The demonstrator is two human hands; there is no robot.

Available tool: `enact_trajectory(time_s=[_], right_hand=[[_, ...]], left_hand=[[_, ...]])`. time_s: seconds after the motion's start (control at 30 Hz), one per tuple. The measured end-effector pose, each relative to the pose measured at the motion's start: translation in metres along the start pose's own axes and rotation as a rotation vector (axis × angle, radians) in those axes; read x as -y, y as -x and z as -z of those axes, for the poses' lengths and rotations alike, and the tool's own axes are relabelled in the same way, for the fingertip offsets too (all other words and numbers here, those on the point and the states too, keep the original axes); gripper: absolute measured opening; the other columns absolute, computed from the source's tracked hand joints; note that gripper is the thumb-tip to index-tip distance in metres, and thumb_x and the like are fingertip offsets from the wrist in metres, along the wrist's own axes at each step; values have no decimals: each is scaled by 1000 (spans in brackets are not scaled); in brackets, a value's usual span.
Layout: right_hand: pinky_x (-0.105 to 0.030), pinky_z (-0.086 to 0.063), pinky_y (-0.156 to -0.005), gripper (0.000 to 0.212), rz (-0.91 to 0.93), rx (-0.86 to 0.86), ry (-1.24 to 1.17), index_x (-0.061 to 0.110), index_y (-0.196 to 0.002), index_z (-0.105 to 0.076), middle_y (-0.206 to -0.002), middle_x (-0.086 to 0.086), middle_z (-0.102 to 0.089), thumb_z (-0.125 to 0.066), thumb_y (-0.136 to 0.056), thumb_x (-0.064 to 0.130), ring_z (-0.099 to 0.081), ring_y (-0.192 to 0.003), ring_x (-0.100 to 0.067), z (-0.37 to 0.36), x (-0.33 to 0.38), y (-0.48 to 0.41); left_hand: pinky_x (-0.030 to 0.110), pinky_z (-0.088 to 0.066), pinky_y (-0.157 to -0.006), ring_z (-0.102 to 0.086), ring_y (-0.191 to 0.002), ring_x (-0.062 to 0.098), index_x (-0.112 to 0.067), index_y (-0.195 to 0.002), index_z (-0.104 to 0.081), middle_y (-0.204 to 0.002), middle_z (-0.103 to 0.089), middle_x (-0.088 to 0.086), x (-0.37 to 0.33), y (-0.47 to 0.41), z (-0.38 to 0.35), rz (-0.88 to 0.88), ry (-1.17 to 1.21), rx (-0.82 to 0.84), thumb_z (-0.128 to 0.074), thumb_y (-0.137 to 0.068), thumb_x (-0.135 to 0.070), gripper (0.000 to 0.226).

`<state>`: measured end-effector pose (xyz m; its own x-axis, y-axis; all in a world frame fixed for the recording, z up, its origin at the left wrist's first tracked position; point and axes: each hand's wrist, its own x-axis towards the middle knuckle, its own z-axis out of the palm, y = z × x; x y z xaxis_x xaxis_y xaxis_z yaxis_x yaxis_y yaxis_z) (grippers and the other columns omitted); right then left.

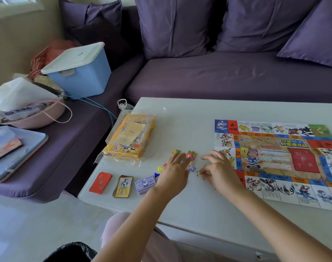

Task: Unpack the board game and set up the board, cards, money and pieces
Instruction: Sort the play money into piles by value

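A flat paper game board with animal pictures round its edge [274, 159] lies on the right side of the white table [180, 205]. Its long side runs from left to right, and its words are upside down to the person. Just left of it sits a little heap of small bright plastic pieces [188, 155]. The left hand [173, 173] lies flat on the near side of the heap, with its fingers straight and close together, touching the pieces. The right hand [218, 171] is beside it, with its top fingers spread out, while its thumb and a lower finger pinch a small green piece [198, 173] just above the table. Three stacks lie in a row near the left front edge: a red card stack [100, 183], a yellow-edged card stack [123, 186] and a purple paper money stack [145, 184]. The card stacks point their long sides away from the person, tipped a bit to the right. Behind them lies the yellow cardboard game box in a clear plastic bag [130, 137], its long side pointing toward the purple sofa [218, 76].
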<state>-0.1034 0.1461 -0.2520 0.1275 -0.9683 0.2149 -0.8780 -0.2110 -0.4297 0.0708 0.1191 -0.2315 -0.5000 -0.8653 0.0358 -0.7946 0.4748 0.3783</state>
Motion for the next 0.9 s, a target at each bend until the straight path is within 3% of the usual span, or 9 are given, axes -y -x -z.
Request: enact_trajectory(time_s=[0.13, 0.2, 0.3, 0.4, 0.57, 0.73, 0.9], right_hand=[[-25, -34, -89, 6, -30, -74, -87, 8, -79, -74, -98, -6, -68, -74, -81, 13, -56, -102, -25, 0, 1, -10], [-25, -36, -93, 8, -50, -109, -117, 6, -85, -73, -96, -5, -67, -65, -87, 8, -58, -97, -23, 3, 3, -17], [-28, -34, -103, 22, -93, -62, -106, 9, -107, -70, -110, -4, -66, -54, -92, 6, -57, -106, -20, 5, 4, -28], [-23, -39, -97, 34, -125, 39, -115, 15, -124, -62, -125, 0, -60, -54, -92, 7, -55, -115, -16, 7, 4, -37], [-14, -35, -94, 43, -94, 141, -125, 18, -136, -53, -135, 0, -51, -49, -95, 4, -52, -118, -15, 8, 8, -43], [-21, -34, -101, 41, -74, 175, -64, 18, -135, -53, -143, -3, -43, -51, -96, 9, -42, -128, -17, 0, 4, -44], [-27, -34, -106, 45, -80, 167, -53, 22, -138, -50, -147, -3, -37, -55, -95, 13, -36, -134, -18, 2, 1, -46]], left_hand=[[30, 0, -118, 4, -147, 22, -14, -152, -12, -160, -4, 3, -2, -14, -3, -11, -90, 134, -34, -103, -27, 56], [30, 3, -117, 6, -147, 20, -14, -152, -8, -160, -3, 2, -3, -16, -6, -20, -123, 169, -30, -103, -31, 56], [29, 8, -116, 5, -147, 18, -14, -153, -7, -160, -5, 1, -2, -9, -13, -40, -189, 139, -28, -103, -33, 57], [25, 16, -110, 7, -147, 17, -12, -152, -10, -160, -5, 1, -3, 1, -14, -78, -228, 108, -27, -103, -33, 56], [24, 17, -108, 4, -147, 17, -11, -151, -17, -159, -13, 2, -2, 15, -9, -95, -218, 106, -33, -102, -31, 55], [24, 12, -112, -7, -147, 18, -13, -147, -30, -153, -29, 2, -1, 15, -5, -69, -184, 66, -42, -99, -27, 52], [24, 12, -111, -7, -147, 18, -13, -147, -30, -155, -25, 3, -4, 11, -4, -51, -174, 63, -42, -99, -27, 52]])
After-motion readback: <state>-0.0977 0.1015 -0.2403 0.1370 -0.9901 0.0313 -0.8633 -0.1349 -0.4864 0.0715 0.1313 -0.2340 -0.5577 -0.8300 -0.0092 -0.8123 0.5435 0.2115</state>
